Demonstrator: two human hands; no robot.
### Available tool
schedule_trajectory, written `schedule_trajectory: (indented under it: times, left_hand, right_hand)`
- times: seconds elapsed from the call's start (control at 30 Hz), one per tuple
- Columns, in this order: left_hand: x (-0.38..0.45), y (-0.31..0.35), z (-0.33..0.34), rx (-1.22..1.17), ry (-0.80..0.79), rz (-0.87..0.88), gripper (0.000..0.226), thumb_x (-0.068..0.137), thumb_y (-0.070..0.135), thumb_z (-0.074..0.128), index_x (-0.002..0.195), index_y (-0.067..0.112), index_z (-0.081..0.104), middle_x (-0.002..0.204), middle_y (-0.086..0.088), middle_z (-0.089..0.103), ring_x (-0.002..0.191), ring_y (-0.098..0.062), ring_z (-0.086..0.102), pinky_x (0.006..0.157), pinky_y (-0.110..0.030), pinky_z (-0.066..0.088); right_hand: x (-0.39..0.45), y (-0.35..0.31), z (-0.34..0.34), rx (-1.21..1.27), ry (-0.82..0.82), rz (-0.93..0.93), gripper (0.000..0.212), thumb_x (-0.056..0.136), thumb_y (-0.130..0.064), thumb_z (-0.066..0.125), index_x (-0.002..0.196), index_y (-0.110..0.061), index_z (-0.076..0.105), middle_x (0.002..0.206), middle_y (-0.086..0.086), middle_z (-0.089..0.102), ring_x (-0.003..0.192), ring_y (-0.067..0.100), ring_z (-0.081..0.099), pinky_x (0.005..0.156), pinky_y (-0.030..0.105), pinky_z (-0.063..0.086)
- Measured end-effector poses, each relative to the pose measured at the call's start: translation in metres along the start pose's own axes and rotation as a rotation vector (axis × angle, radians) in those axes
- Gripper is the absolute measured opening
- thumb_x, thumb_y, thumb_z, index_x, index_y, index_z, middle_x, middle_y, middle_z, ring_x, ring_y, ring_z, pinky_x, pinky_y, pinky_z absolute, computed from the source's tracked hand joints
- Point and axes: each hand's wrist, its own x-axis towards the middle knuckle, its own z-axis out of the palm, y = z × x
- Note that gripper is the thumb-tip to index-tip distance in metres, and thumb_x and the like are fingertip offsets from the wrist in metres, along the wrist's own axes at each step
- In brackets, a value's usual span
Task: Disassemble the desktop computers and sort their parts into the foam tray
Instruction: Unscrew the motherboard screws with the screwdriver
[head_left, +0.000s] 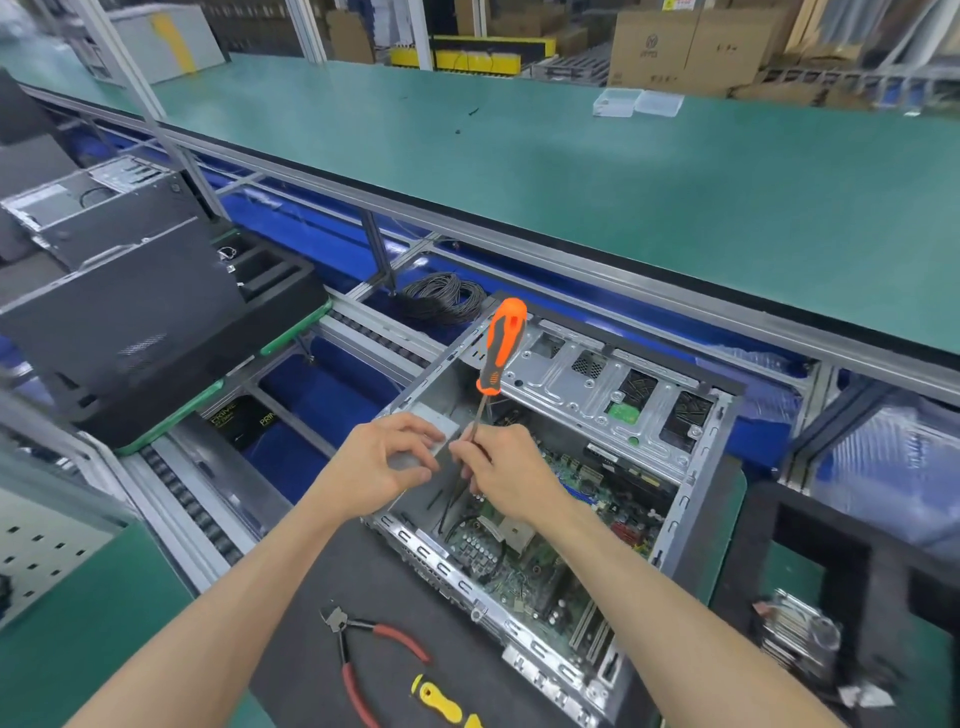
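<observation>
Orange handle up, the screwdriver (501, 347) stands nearly upright over the open case (561, 483), and my right hand (506, 470) pinches its thin shaft low down, fingers curled round it. My left hand (376, 460) hovers just beside, fingers loosely curled, and seems to hold nothing; whether it touches the grey plate behind it I cannot tell. The case lies on its side on a black mat (374, 582), with the motherboard (540, 551) exposed inside. I judge the sheet-metal case stiff and fairly heavy, best taken by its rim, while the board is fragile and should be lifted by its edges once the screws are out. Loose black cables (449, 506) cross the board under the tip and stand in the way. Red cutters (363, 654) and a yellow tool (439, 701) lie on the mat near me. A cable coil (441, 296) sits beyond the case. A black foam tray (852, 571) holding a metal part stands to the right.
</observation>
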Motion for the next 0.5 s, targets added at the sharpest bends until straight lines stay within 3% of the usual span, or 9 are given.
schedule_trajectory:
  times: [0.2,0.3,0.4,0.5]
  left_hand:
    - [0.004,0.003,0.009,0.155,-0.001,0.105,0.014,0.074,0.011,0.086,0.079,0.021,0.079,0.12,0.015,0.056,0.106,0.002,0.051,0.097,-0.014,0.036]
    - [0.016,0.007,0.02,0.264,-0.03,0.156,0.018,0.071,0.018,0.088,0.086,0.021,0.078,0.127,0.008,0.05,0.108,-0.008,0.045,0.099,-0.021,0.032]
    - [0.029,0.014,0.038,0.448,-0.046,0.159,0.028,0.064,0.035,0.089,0.088,0.023,0.078,0.135,0.002,0.048,0.114,-0.02,0.04,0.102,-0.038,0.035]
    - [0.038,0.02,0.053,0.62,-0.063,0.137,0.038,0.064,0.055,0.083,0.088,0.027,0.076,0.136,0.008,0.044,0.119,-0.02,0.032,0.102,-0.041,0.029]
  right_hand:
    - [0.006,-0.013,-0.024,-0.002,0.091,-0.023,0.031,0.102,-0.022,0.05,0.077,-0.01,0.064,0.064,-0.002,0.065,0.062,0.018,0.063,0.075,0.049,0.053]
    - [0.01,-0.023,-0.041,-0.019,0.139,-0.014,0.033,0.104,-0.021,0.05,0.076,-0.008,0.063,0.061,-0.004,0.063,0.059,0.018,0.06,0.075,0.048,0.052]
    - [0.011,-0.032,-0.06,-0.038,0.182,0.0,0.033,0.104,-0.02,0.049,0.076,-0.01,0.061,0.062,-0.003,0.062,0.059,0.019,0.059,0.074,0.05,0.052]
    - [0.008,-0.04,-0.077,-0.092,0.214,-0.008,0.032,0.104,-0.018,0.047,0.076,-0.011,0.061,0.066,0.005,0.065,0.062,0.026,0.06,0.074,0.051,0.051]
